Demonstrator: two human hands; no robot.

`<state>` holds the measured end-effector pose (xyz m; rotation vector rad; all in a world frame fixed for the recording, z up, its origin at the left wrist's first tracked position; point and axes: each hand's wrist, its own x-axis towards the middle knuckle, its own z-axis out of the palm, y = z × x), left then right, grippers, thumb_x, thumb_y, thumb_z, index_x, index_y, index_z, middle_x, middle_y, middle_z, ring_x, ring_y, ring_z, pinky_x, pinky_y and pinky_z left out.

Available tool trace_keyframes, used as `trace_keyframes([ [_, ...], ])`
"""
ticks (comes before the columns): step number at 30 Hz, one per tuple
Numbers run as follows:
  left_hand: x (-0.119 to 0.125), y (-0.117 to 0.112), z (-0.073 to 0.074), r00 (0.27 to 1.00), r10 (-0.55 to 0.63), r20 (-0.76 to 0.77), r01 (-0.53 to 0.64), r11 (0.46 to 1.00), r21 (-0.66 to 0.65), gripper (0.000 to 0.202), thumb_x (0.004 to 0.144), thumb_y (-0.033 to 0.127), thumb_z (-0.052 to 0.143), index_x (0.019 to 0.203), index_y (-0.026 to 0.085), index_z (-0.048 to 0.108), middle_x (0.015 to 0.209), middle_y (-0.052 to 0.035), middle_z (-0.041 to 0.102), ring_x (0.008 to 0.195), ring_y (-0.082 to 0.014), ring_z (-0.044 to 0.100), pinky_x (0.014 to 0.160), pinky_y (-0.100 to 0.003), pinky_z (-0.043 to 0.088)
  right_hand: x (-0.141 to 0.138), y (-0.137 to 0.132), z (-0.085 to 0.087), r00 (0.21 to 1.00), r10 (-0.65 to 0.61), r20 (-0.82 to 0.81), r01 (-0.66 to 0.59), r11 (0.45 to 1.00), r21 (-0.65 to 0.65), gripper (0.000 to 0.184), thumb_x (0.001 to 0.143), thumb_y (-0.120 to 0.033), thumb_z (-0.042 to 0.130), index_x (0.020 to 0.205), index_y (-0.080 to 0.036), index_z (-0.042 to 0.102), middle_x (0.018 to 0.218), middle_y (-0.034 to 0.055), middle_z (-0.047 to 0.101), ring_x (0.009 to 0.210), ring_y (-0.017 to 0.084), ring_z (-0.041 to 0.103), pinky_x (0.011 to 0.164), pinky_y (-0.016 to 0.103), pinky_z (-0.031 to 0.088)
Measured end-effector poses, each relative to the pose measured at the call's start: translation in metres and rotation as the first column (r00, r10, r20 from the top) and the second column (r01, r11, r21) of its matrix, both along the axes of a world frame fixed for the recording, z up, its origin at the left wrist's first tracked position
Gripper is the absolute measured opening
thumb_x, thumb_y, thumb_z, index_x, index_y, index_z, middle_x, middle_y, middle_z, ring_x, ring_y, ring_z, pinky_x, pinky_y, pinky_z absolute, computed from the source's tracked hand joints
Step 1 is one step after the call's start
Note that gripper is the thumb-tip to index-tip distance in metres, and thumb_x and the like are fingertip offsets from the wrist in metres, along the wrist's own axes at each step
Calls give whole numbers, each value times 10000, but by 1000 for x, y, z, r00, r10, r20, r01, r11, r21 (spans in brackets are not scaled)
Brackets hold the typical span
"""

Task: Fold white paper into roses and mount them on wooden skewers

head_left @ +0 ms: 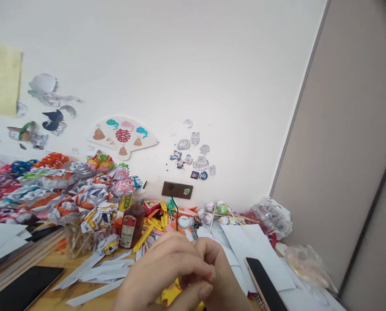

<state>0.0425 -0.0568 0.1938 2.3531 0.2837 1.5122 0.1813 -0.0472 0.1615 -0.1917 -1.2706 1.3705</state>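
Both hands meet low in the middle of the head view, above the near edge of the table. My left hand [162, 270] has its fingers curled, with thumb and fingertips pressed together by the right fingertips. My right hand [220, 270] is closed too, its bent fingers touching the left ones. What they pinch, if anything, is hidden between the fingers. Just below and behind the left fingers shows a yellow patterned thing [170, 293]; whether it is held or lies on the table I cannot tell. White paper strips [106, 273] lie left of the hands.
Folded paper flowers [92, 196] crowd the left back, beside a dark brown bottle [132, 226]. A dark phone or tablet [24, 287] lies at left, a phone [264, 283] at right on white sheets [251, 242]. Plastic packaging [272, 216] sits by the wall, near a socket [177, 190].
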Motion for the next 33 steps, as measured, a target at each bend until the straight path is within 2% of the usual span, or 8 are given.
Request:
trace_keyframes([
  [3,1,0,1,1000,-24,-7,24,1000,8,208,752,30,628,789,235,635,756,37,658,712,-106,616,673,-188,499,0,-3,3,998,-32,47,33,999,-24,423,568,-482,813,565,-175,523,577,-20,533,543,102,431,545,220,311],
  [10,1,-2,2,998,70,-2,-70,994,-88,187,726,41,649,733,227,629,731,40,638,681,-103,626,643,-176,505,1,-1,0,1000,-14,11,15,998,-59,369,552,-417,841,579,-177,562,563,-32,531,521,92,414,520,211,280],
  [21,0,1,4,996,87,-11,-88,994,-67,198,709,29,665,692,225,648,700,64,660,649,-78,627,633,-144,488,0,0,-1,997,-53,55,55,998,-43,373,562,-442,829,594,-171,576,590,-17,545,546,102,423,544,222,294],
  [28,-2,5,8,1000,-7,-27,2,984,-176,195,721,64,657,605,205,588,632,66,610,627,-92,597,599,-151,457,3,-3,4,996,-47,81,55,994,-94,374,545,-407,846,591,-166,564,575,-27,526,535,91,386,521,212,273],
  [33,-2,7,2,998,-28,-57,18,983,-180,161,792,107,589,685,223,556,717,59,611,684,-101,589,664,-170,450,7,-4,3,990,-72,124,85,992,-97,394,546,-430,839,595,-169,549,576,-24,531,540,96,401,523,217,277],
])
